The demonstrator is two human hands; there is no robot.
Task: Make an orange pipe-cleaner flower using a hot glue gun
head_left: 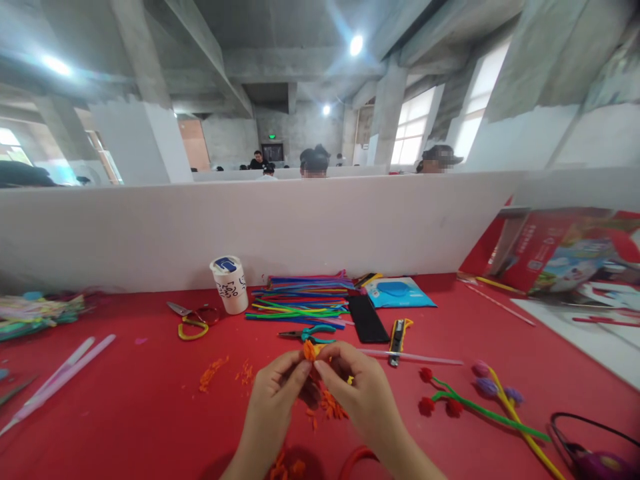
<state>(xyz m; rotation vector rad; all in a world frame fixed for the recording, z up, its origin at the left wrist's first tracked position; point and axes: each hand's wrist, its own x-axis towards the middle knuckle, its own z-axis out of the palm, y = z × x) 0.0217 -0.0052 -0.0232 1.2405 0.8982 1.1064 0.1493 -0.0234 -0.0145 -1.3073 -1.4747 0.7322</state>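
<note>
My left hand [274, 395] and my right hand [361, 390] meet over the red table. Their thumbs and fingertips pinch a small orange piece [309, 350] with a petal-like, ragged look. A bit of yellow shows beside it, between the hands, and its full shape is hidden by my fingers. Below the hands lie loose orange scraps [333, 404], with another small orange pile [212, 375] to the left. Just beyond my fingertips rest teal-handled pliers [310, 334]. A yellow utility knife [397, 341] lies past my right hand.
Coloured pipe cleaners [300, 300] lie beside a white cup [230, 285] and yellow-and-red scissors [190, 320]. Rightward are a black phone [367, 319], a blue packet [401, 293], pipe-cleaner flower stems [487, 413] and a purple corded tool [605, 463]. A white partition [320, 223] stands behind.
</note>
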